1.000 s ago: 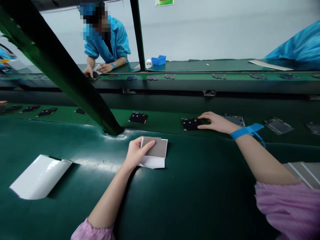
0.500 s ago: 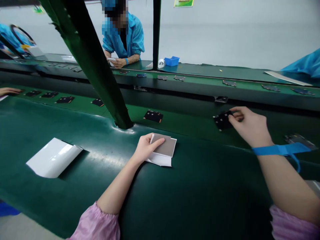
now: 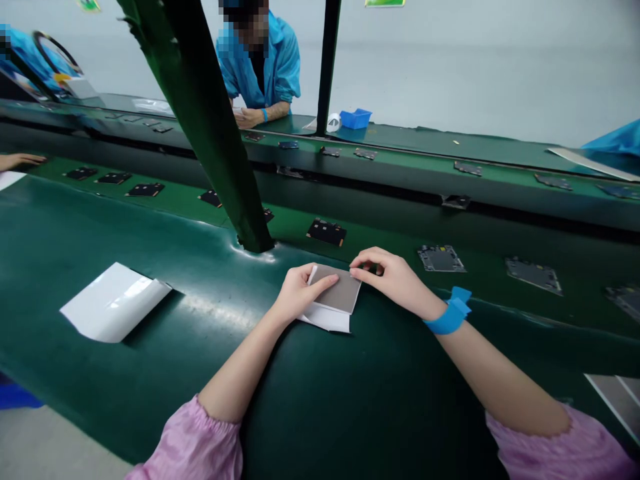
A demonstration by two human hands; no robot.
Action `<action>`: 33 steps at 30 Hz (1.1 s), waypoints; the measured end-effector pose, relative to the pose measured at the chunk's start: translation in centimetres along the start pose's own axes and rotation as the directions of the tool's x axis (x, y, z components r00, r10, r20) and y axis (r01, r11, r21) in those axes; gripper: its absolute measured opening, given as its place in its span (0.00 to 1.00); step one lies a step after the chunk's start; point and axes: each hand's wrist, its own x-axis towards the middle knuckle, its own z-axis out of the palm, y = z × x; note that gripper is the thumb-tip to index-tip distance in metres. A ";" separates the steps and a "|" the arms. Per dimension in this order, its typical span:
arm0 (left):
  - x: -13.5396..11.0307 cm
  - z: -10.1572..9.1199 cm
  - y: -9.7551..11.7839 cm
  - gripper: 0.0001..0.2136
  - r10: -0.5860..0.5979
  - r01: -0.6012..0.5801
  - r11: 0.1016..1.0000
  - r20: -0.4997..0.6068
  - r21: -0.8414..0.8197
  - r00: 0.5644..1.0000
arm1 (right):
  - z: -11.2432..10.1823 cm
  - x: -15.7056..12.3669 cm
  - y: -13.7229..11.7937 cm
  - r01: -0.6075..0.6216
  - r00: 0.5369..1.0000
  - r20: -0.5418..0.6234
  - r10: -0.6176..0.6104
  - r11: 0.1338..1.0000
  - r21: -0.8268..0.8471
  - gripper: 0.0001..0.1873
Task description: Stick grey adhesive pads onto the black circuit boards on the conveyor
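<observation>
My left hand (image 3: pixel 303 292) grips a small stack of grey sheets (image 3: pixel 327 295) with white edges, thumb on top, just above the green worktop. A white backing piece (image 3: pixel 330 319) sticks out below the stack. At the stack's upper right corner, the thumb and fingertips of my right hand (image 3: pixel 387 277) pinch the edge of a grey sheet. A blue band (image 3: pixel 450 317) circles my right wrist. Past my hands, on the green belt, lie a black-covered circuit board (image 3: pixel 327 231) and a bare grey circuit board (image 3: pixel 441 259).
A curled glossy white sheet (image 3: pixel 115 303) lies to the left. A slanted green post (image 3: pixel 220 140) rises beyond the worktop (image 3: pixel 390 413). More grey sheets (image 3: pixel 617 403) sit at the right edge. Across the line are a co-worker (image 3: pixel 273 67) and a blue bin (image 3: pixel 356 119).
My right hand has let go of a black circuit board on the belt and moved left to the grey sheets. My left hand still holds the stack.
</observation>
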 end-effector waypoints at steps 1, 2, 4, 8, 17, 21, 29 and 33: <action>0.0 0.0 0.0 0.15 0.006 -0.006 1.000 0.001 0.000 1.000 | 0.1 0.1 0.0 0.004 1.000 0.005 -0.004 1.000 0.004 0.12; 0.0 0.0 0.0 0.14 0.010 -0.010 1.000 0.002 -0.002 1.000 | 0.2 0.1 0.1 0.003 1.000 0.015 -0.003 1.000 0.008 0.13; 0.0 0.0 -0.1 0.14 0.011 -0.011 1.000 0.003 -0.008 1.000 | 0.3 0.2 0.3 -0.003 0.999 0.039 0.002 1.000 0.016 0.13; -0.1 0.0 -0.1 0.14 0.000 0.000 1.000 0.011 -0.023 1.000 | 0.4 0.0 0.1 0.012 0.997 0.071 -0.012 1.000 -0.001 0.12; 0.0 0.0 0.1 0.14 -0.032 0.032 0.998 0.012 -0.055 0.999 | -1.8 4.7 4.9 -0.062 0.987 -0.154 0.046 0.993 -0.102 0.14; 0.0 -0.1 0.0 0.14 -0.037 0.039 0.998 0.032 -0.050 0.999 | -2.0 8.2 8.1 -0.115 0.988 -0.116 0.097 0.980 -0.162 0.11; -0.1 -0.1 0.1 0.15 -0.067 0.070 0.996 0.046 -0.060 0.997 | -2.7 9.3 9.4 -0.130 0.990 0.039 0.137 0.980 -0.149 0.13; -0.1 -0.1 0.0 0.14 -0.066 0.069 0.996 0.044 -0.055 0.997 | -3.0 9.0 9.7 -0.147 0.985 0.057 0.161 0.970 -0.193 0.12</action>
